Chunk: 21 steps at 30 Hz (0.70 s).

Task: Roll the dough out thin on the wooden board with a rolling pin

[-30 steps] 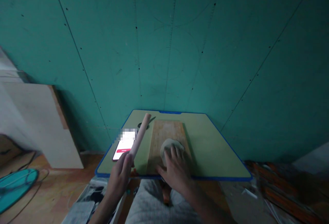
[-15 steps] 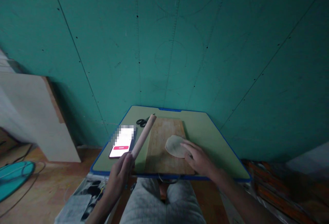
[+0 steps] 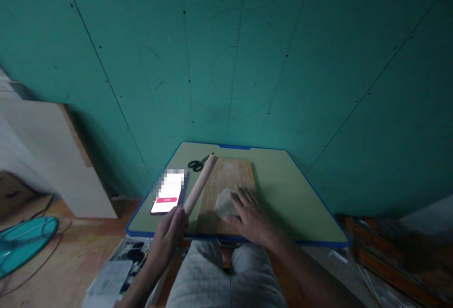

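My left hand (image 3: 172, 225) is wrapped round the lower end of a pale wooden rolling pin (image 3: 200, 186), which points up and away over the left edge of the board. Flat on the wooden cutting board (image 3: 208, 218) lies a round, pale piece of dough (image 3: 224, 203). My right hand (image 3: 249, 216) rests over the right side of the dough with its fingers stretched and spread. The palm and fingers hide that part of the dough.
A phone (image 3: 167, 199) with a lit screen lies left of the board. Black-handled scissors (image 3: 198, 164) lie behind it. The small blue-edged table (image 3: 290, 195) stands against a green wall (image 3: 226, 62). A white panel (image 3: 53, 152) leans at the left.
My right hand has moved left and spread its fingers over the dough, and the dough sits further left on the board. My left hand keeps the rolling pin in nearly the same place.
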Tool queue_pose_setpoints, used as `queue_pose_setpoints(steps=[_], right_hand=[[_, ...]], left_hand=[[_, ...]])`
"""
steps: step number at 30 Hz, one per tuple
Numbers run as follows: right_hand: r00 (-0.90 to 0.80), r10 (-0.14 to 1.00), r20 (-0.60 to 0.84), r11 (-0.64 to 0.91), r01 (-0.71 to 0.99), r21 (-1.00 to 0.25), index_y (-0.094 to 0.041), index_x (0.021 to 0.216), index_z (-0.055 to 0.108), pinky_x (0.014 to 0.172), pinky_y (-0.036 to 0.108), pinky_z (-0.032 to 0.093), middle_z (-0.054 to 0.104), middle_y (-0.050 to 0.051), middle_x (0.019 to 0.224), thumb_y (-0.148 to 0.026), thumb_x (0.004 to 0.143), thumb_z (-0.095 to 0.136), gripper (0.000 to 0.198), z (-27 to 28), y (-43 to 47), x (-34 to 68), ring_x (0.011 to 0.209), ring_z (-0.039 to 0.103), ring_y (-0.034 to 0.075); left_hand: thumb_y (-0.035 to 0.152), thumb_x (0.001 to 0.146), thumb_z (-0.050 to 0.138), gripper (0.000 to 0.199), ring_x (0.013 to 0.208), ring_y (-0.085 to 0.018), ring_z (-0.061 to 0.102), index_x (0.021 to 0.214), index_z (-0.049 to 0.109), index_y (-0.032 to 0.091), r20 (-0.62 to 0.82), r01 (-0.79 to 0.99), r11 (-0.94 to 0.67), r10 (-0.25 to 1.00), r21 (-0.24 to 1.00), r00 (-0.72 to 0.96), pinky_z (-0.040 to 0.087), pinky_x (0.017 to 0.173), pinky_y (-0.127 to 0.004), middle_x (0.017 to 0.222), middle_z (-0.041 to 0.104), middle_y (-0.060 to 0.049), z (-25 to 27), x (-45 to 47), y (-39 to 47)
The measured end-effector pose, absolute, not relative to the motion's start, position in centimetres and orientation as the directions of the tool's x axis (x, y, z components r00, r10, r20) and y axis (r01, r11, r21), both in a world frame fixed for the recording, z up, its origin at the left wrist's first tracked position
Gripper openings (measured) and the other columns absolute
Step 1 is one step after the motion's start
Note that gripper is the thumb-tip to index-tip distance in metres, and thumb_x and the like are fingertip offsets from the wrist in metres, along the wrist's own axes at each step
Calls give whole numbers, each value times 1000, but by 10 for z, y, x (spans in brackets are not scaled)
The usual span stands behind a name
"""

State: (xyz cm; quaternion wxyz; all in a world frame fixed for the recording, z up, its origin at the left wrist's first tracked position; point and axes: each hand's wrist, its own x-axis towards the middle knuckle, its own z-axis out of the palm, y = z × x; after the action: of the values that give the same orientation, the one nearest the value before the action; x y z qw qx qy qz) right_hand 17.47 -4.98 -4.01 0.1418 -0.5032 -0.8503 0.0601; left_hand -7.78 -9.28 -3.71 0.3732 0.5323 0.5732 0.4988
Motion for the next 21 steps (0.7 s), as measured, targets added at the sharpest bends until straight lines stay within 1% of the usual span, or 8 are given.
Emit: queue_pose_setpoints(steps=[2,5,9,12,14,17,19,21], right_hand=[[-437,875,208,479,842,-248,-13,148,40,116,50,26,26,18,158,-50,97,43,63,-38,-50,169,146,22,31],[-410,884,225,457,861,-225,-13,148,39,116,53,25,35,20,154,-50,96,46,65,-38,-47,161,144,28,33],[-531,814,238,577,789,-212,-13,145,42,117,50,25,39,18,152,-48,93,50,63,-40,-36,167,142,32,30],[-507,811,292,585,717,-379,-16,141,47,114,45,33,41,16,151,-44,97,41,53,-44,-26,190,141,35,25],[-352,861,368,507,665,-549,-19,139,48,111,43,37,47,13,147,-43,99,34,49,-46,-23,207,137,41,23],[-77,908,411,389,517,-762,-22,127,54,103,41,45,61,12,130,-47,99,32,44,-41,-23,223,120,57,23],[37,915,402,350,425,-835,-22,117,58,94,38,50,66,11,119,-49,98,32,42,-34,-25,226,107,63,22],[56,914,401,347,402,-847,-22,109,60,87,35,52,68,10,111,-49,98,34,39,-27,-26,224,99,65,22]], left_hand=[[65,85,47,48,54,-12,47,73,53,18,89,225,-56,987,973,-137,38,48,-21,61,52,2,-39,-77,-95],[67,86,44,51,53,-12,45,72,53,18,58,224,-41,996,974,-70,37,48,-21,61,50,2,-40,-73,-97],[64,89,39,51,51,-11,43,72,52,18,56,260,-54,998,964,0,34,46,-21,59,46,3,-36,-67,-95],[59,91,39,48,55,-13,49,77,58,18,89,378,-93,996,921,27,35,49,-21,62,52,1,-28,-67,-92],[55,91,40,44,57,-15,53,81,62,18,94,492,-115,993,863,69,35,51,-22,63,58,-1,-22,-70,-89],[46,90,46,33,57,-16,57,86,65,19,99,671,-168,985,722,140,34,52,-23,64,62,-1,-15,-73,-83],[40,89,51,23,61,-17,61,90,66,22,120,757,-255,966,601,230,34,54,-23,68,66,-2,-10,-70,-77],[36,89,56,17,68,-17,65,92,67,23,156,784,-389,920,484,360,36,56,-23,76,69,-2,-4,-63,-68]])
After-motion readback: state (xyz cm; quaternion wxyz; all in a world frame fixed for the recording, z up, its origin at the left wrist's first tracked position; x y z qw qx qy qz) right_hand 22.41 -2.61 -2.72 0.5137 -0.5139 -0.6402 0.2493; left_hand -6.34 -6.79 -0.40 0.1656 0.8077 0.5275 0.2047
